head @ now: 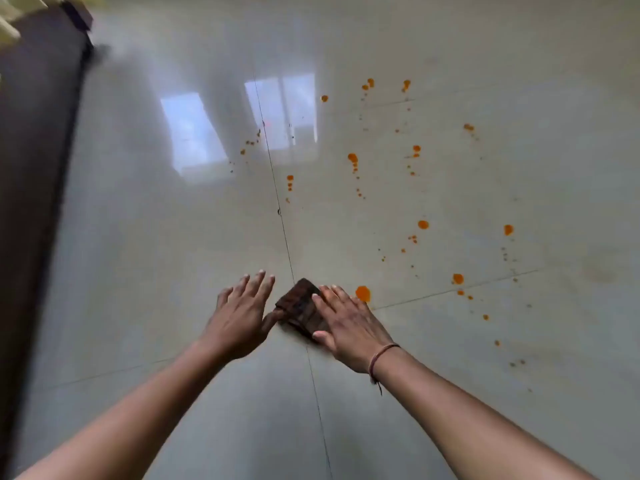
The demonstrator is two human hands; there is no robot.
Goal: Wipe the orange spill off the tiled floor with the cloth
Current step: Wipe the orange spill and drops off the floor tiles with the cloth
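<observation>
A small folded dark brown cloth (300, 308) lies on the glossy pale tiled floor (173, 271), where two grout lines cross. My right hand (349, 323) lies flat over the cloth's right side, fingers straight and pressing down. My left hand (240, 313) is spread flat just left of the cloth, its thumb touching the cloth's left edge. Orange drops (423, 224) are scattered over the tiles ahead and to the right. The nearest large orange blot (363, 293) sits right beside my right fingertips.
A dark brown piece of furniture (38, 150) runs along the left edge of the view. Window light reflects on the tiles (194, 133) ahead left. A thin band circles my right wrist (381, 355).
</observation>
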